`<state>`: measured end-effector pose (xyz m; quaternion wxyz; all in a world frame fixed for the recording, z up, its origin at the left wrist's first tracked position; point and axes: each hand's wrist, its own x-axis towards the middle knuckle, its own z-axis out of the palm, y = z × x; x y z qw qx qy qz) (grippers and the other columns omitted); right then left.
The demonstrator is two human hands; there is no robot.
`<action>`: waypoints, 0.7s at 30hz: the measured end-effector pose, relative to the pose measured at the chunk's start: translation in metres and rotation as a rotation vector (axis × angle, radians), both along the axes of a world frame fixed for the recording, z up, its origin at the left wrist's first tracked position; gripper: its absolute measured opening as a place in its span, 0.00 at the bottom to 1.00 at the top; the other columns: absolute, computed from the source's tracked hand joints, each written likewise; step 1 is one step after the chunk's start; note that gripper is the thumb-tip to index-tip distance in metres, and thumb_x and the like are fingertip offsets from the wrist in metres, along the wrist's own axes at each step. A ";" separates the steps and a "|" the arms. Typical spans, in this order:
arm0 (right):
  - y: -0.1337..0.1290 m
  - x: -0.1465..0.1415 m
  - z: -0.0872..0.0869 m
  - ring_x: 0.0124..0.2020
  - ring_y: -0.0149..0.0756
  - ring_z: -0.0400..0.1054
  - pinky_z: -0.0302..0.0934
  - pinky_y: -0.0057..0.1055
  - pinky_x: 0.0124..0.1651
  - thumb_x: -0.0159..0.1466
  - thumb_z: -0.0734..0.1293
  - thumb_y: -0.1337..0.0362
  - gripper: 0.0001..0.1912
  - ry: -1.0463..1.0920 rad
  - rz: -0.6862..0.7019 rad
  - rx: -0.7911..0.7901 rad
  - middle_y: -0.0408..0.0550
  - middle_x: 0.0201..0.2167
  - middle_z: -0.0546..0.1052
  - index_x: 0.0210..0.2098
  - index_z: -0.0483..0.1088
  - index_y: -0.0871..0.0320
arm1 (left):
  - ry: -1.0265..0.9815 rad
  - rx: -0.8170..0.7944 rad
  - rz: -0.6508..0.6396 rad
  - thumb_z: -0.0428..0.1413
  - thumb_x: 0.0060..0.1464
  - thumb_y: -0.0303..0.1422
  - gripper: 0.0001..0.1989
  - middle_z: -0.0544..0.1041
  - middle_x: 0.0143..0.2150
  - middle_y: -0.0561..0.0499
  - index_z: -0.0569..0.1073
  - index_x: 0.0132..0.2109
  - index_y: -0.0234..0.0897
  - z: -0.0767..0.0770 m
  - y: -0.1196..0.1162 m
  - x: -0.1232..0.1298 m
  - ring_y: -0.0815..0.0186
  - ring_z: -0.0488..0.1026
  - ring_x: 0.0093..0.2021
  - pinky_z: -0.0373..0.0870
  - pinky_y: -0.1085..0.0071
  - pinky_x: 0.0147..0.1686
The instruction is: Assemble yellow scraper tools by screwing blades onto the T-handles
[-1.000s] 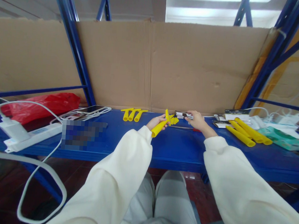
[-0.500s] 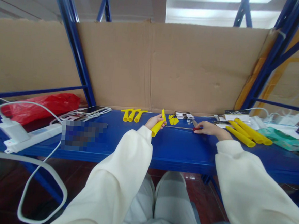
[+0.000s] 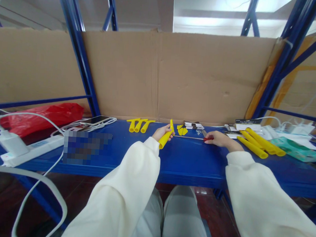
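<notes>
My left hand (image 3: 161, 132) is closed around a yellow tube-like handle (image 3: 165, 140), whose wide end points toward me. In my right hand (image 3: 216, 139) is a screwdriver (image 3: 208, 138), gripped by its red handle. Its long thin shaft runs left, and the tip meets the side of the yellow piece at my left fingers; the exact contact is too small to make out. Just behind the shaft lie several small flat yellow pieces (image 3: 183, 130), small screws (image 3: 198, 132) and a stack of white-and-black packs (image 3: 193, 125).
Three yellow T-shaped pieces (image 3: 137, 125) lie to the left. Several yellow tubes (image 3: 256, 144) rest at right beside a green plastic packet (image 3: 296, 149). A power strip (image 3: 33, 152), a phone (image 3: 95, 120) and a red bag (image 3: 47, 118) are at far left. Cardboard (image 3: 204, 78) stands behind.
The whole view has shifted slightly as the head tilted up. Both hands keep their grips, with the screwdriver still against the yellow handle.
</notes>
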<state>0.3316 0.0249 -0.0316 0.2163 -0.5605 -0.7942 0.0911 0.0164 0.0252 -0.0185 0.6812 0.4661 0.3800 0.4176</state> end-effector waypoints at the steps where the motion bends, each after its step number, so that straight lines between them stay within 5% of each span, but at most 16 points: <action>1: -0.001 0.001 0.001 0.30 0.42 0.73 0.66 0.35 0.36 0.50 0.72 0.55 0.09 0.000 -0.022 0.014 0.48 0.26 0.80 0.25 0.75 0.54 | 0.012 0.002 0.002 0.47 0.61 0.22 0.35 0.73 0.27 0.52 0.45 0.72 0.39 0.001 -0.001 0.000 0.72 0.67 0.18 0.60 0.80 0.16; 21: -0.007 -0.008 0.008 0.32 0.41 0.72 0.65 0.36 0.40 0.52 0.69 0.58 0.07 0.094 -0.055 0.191 0.48 0.27 0.79 0.27 0.74 0.55 | 0.060 0.016 0.000 0.45 0.62 0.22 0.33 0.73 0.27 0.53 0.48 0.71 0.38 0.007 -0.009 0.003 0.72 0.67 0.18 0.60 0.81 0.16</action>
